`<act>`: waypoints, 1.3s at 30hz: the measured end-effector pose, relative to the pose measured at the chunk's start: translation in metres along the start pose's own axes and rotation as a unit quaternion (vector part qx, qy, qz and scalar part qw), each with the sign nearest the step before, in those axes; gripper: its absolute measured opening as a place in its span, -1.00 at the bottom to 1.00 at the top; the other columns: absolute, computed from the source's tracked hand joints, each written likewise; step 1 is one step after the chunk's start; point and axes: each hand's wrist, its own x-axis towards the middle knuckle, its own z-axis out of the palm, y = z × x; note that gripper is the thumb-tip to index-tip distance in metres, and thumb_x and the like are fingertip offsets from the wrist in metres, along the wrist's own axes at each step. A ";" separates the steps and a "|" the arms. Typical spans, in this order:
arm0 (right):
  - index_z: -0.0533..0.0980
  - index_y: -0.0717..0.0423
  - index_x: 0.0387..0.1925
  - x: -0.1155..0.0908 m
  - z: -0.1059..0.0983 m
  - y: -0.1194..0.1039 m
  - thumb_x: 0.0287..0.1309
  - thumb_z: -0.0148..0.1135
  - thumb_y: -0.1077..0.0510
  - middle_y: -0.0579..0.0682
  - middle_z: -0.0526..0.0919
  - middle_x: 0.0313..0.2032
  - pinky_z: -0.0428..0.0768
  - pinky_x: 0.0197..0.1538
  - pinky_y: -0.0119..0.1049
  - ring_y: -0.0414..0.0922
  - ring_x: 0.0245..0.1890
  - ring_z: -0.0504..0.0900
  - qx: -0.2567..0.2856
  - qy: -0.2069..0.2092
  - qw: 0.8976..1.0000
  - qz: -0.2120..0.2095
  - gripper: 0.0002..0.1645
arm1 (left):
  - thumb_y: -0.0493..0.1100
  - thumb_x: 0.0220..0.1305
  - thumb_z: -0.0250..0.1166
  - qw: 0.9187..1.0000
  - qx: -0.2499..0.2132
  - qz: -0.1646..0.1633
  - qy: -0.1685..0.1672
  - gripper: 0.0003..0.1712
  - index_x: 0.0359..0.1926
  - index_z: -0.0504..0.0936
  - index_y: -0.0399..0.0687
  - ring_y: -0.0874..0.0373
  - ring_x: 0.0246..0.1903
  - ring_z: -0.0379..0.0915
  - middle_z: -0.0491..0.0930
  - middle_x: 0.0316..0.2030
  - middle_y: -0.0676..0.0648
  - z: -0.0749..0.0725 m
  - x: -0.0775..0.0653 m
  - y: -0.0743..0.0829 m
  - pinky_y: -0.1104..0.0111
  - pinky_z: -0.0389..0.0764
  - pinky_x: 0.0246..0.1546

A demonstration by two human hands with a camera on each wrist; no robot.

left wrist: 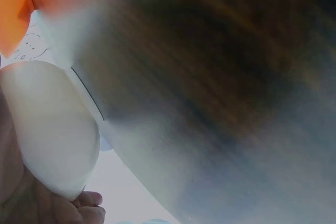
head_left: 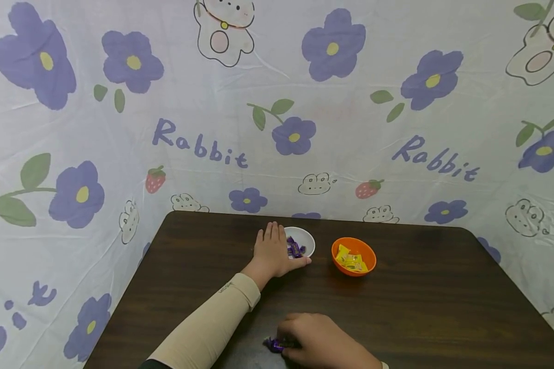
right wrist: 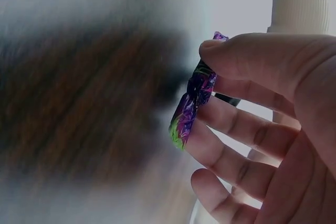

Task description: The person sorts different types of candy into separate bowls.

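Note:
A small white bowl (head_left: pixel 308 238) with several purple-wrapped candies (head_left: pixel 295 249) in it stands toward the far side of the table. My left hand (head_left: pixel 272 253) holds this bowl from its left side, thumb along the near edge and fingers at the far side; the left wrist view shows the bowl's pale outer wall (left wrist: pixel 58 124) against the palm. Nearer the front, my right hand (head_left: pixel 318 338) pinches a purple candy (head_left: pixel 274 345). In the right wrist view its shiny twisted wrapper (right wrist: pixel 195 95) has a green end, with the thumb pressing one side and fingers behind.
An orange bowl (head_left: pixel 371 258) holding several yellow-wrapped candies (head_left: pixel 352 260) is to the right of the white one. The dark wooden table (head_left: pixel 434 297) ends at a flower-and-rabbit printed cloth (head_left: pixel 277 179) behind it.

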 end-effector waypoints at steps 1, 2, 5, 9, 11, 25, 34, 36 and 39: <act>0.71 -0.18 -0.18 -0.001 -0.001 0.001 0.27 0.51 0.01 -0.35 0.61 -0.30 0.53 -0.33 -0.47 -0.44 -0.43 0.46 -0.002 0.006 1.000 -0.001 -0.88 | 0.83 0.14 -0.05 1.000 0.000 0.001 0.002 0.51 0.68 0.02 -0.26 -0.22 0.68 -0.04 0.03 0.67 -0.32 0.000 0.000 0.000 -0.09 0.06 0.66; 0.71 -0.19 -0.19 -0.002 -0.002 0.003 0.27 0.51 0.01 -0.36 0.61 -0.30 0.53 -0.32 -0.47 -0.44 -0.42 0.46 -0.003 0.011 1.000 -0.001 -0.88 | 0.83 0.14 -0.05 1.000 0.001 0.001 0.003 0.51 0.68 0.02 -0.26 -0.22 0.68 -0.04 0.03 0.67 -0.32 -0.001 0.000 0.000 -0.09 0.07 0.66; 0.69 -0.20 -0.22 -0.004 -0.006 0.008 0.25 0.52 0.03 -0.36 0.61 -0.30 0.55 -0.30 -0.44 -0.44 -0.41 0.46 -0.008 0.030 1.000 -0.001 -0.87 | 0.83 0.14 -0.06 1.000 0.005 0.003 0.003 0.51 0.68 0.03 -0.26 -0.22 0.68 -0.04 0.03 0.67 -0.32 -0.002 0.000 0.000 -0.08 0.07 0.66; 0.68 -0.19 -0.21 -0.005 -0.013 0.018 0.22 0.54 0.03 -0.35 0.62 -0.28 0.61 -0.28 -0.38 -0.44 -0.38 0.48 -0.015 0.049 0.999 0.010 -0.84 | 0.84 0.14 -0.08 1.000 0.011 0.004 0.000 0.51 0.68 0.02 -0.26 -0.21 0.68 -0.05 0.02 0.67 -0.32 -0.003 -0.001 0.000 -0.07 0.07 0.66; 0.69 -0.17 -0.21 -0.005 -0.017 0.024 0.21 0.54 0.04 -0.32 0.63 -0.27 0.61 -0.28 -0.36 -0.43 -0.37 0.49 -0.014 0.056 0.998 0.017 -0.84 | 0.84 0.15 -0.09 1.000 0.012 0.003 -0.002 0.51 0.69 0.02 -0.26 -0.21 0.68 -0.06 0.02 0.67 -0.32 -0.002 -0.001 0.000 -0.07 0.06 0.66; 0.71 -0.14 -0.14 -0.015 -0.043 0.054 0.22 0.55 0.04 -0.29 0.60 -0.31 0.52 -0.34 -0.38 -0.36 -0.39 0.47 -0.007 0.100 0.992 0.075 -0.80 | 0.85 0.13 -0.08 1.000 0.017 0.001 -0.002 0.52 0.68 0.04 -0.27 -0.22 0.67 -0.03 0.04 0.67 -0.32 0.000 0.001 0.001 -0.08 0.08 0.65; 0.71 -0.18 -0.15 -0.020 -0.051 0.071 0.21 0.55 0.04 -0.32 0.56 -0.37 0.49 -0.36 -0.36 -0.34 -0.42 0.47 -0.014 0.129 0.985 0.118 -0.81 | 0.84 0.12 -0.02 1.000 -0.007 -0.004 -0.002 0.52 0.68 0.03 -0.27 -0.22 0.68 -0.06 0.02 0.67 -0.32 0.004 0.002 0.001 -0.10 0.05 0.66; 0.71 -0.20 -0.15 -0.021 -0.053 0.074 0.21 0.56 0.04 -0.32 0.56 -0.38 0.49 -0.35 -0.36 -0.33 -0.42 0.47 -0.015 0.134 0.982 0.129 -0.81 | 0.84 0.12 -0.02 1.000 -0.008 -0.004 -0.003 0.53 0.68 0.02 -0.27 -0.22 0.68 -0.07 0.02 0.67 -0.32 0.003 0.001 0.001 -0.10 0.04 0.66; 0.71 -0.21 -0.17 -0.023 -0.056 0.078 0.20 0.55 0.05 -0.32 0.56 -0.39 0.50 -0.33 -0.35 -0.32 -0.42 0.47 -0.023 0.147 0.979 0.137 -0.82 | 0.84 0.12 -0.02 1.000 -0.011 -0.003 -0.001 0.53 0.68 0.02 -0.27 -0.21 0.68 -0.07 0.01 0.68 -0.32 0.001 0.001 0.001 -0.10 0.04 0.66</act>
